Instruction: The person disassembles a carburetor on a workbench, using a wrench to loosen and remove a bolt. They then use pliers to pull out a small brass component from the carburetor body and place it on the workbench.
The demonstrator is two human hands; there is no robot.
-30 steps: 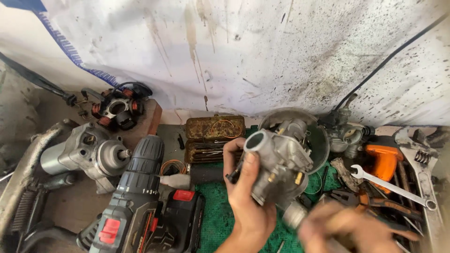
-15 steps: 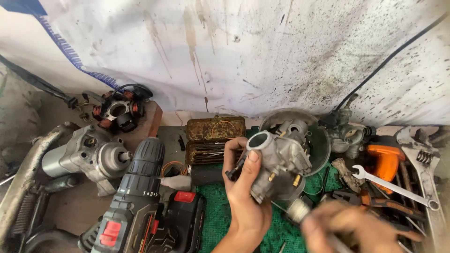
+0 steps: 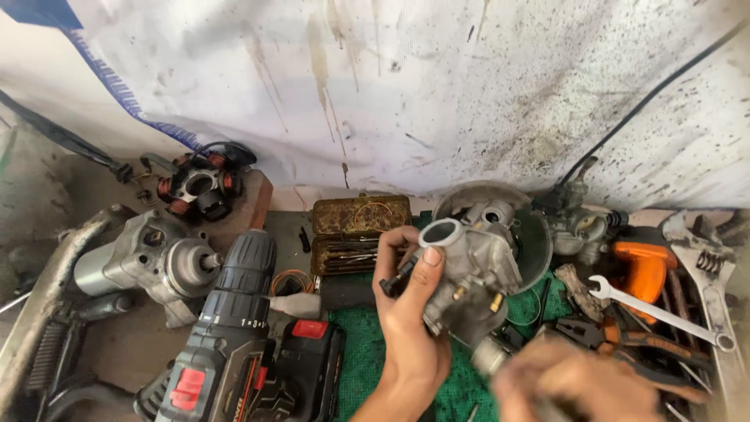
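Observation:
My left hand (image 3: 408, 316) grips a grey metal carburetor (image 3: 469, 270) and holds it up over a green cloth (image 3: 367, 352), thumb on its round intake. My right hand (image 3: 574, 383) is blurred at the lower right, just below the carburetor. It is closed around a small silvery part (image 3: 491, 355) near the carburetor's underside; what that part is I cannot tell.
A black and red cordless drill (image 3: 234, 336) lies at the lower left beside a grey starter motor (image 3: 148, 266). A stator coil (image 3: 199, 184), a rusty open tin (image 3: 359, 230), a metal bowl (image 3: 531, 234), a second carburetor (image 3: 578, 219), wrenches (image 3: 664, 312) and an orange-handled tool (image 3: 644, 270) crowd the bench.
My right hand has shifted slightly left under the carburetor, still blurred. The left hand and carburetor stay almost in place.

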